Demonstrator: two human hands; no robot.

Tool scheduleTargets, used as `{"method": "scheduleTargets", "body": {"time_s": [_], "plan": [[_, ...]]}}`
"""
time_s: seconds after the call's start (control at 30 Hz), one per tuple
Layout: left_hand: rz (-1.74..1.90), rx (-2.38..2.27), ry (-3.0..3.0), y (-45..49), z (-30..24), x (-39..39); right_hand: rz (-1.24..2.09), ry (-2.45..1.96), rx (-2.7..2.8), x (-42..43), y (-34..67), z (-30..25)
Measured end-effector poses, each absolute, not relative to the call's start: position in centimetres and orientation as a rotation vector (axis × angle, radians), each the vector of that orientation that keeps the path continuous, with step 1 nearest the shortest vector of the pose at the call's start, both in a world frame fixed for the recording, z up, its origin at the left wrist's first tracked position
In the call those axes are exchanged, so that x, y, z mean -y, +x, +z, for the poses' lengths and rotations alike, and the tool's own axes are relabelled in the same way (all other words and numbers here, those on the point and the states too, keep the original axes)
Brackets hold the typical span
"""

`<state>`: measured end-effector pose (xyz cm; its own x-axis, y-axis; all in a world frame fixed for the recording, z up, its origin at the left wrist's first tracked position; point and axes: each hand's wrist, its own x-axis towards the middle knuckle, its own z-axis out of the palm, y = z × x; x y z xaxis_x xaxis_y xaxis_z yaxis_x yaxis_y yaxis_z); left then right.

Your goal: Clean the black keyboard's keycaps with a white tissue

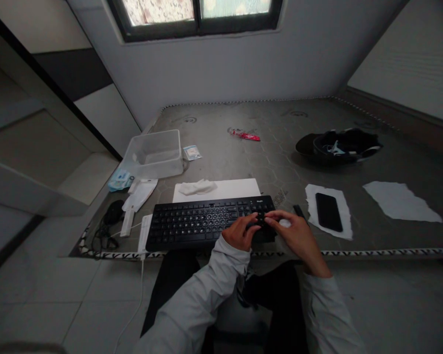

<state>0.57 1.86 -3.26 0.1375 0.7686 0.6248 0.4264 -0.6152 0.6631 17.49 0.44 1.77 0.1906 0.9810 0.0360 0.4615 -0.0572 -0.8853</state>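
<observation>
The keyboard (pixel 192 223) by the white sheet (pixel 239 189) looks light, stiff — I'd hold its ends. Left hand (pixel 240 232) and right hand (pixel 294 235) curl over the number keys (pixel 261 219) — grasping anything, I can't tell.

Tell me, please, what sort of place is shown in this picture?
Probably a bedroom in a home. The broad grey surface looks like a mattress with a patterned edging, a window is in the wall beyond it, and the floor is tiled.

It's dim in here, pale daylight glaring through the two-pane window (pixel 221 11). Edges look stretched, fine details soft.
</observation>
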Motion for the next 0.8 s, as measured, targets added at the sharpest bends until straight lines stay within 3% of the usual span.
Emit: {"method": "scheduleTargets", "body": {"time_s": [0.33,0.8], "plan": [[1.401,-1.090,2.197,0.6,-2.8,-2.0,0.528,-1.943,1.370,-2.3,19.9,-0.6],[1.448,-1.060,2.161,0.8,-2.8,-2.1,0.474,-1.947,1.500,-3.6,18.9,-1.0]]}}
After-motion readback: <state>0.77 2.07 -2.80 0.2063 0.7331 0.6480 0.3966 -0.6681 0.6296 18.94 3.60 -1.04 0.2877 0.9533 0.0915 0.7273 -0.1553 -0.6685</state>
